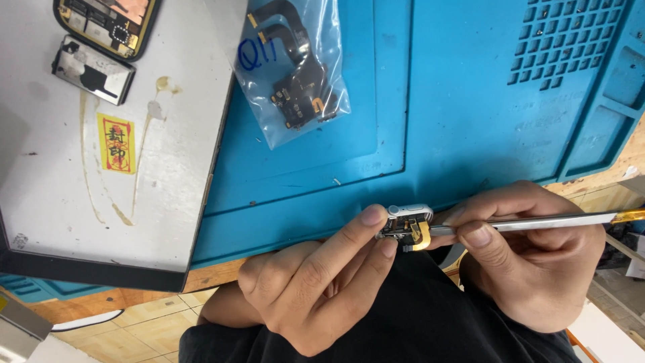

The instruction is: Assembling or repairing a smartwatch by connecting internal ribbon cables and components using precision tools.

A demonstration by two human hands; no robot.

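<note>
My left hand [312, 286] pinches a small silver electronic part [405, 224] with a yellow flex ribbon between thumb and forefinger, just over the near edge of the blue mat [437, 107]. My right hand [531, 259] grips a long metal pair of tweezers [551, 221] whose tip touches the part. The tweezers' far end has a yellow band. Both hands hover above my dark-clothed lap.
A clear plastic bag [289, 67] holding a black flex-cable part lies on the mat. To the left sits a white device back panel [101, 148] with a yellow sticker, glue streaks, a small metal module [93, 69] and an opened black device [107, 23]. Wooden bench edge and tiled floor lie below.
</note>
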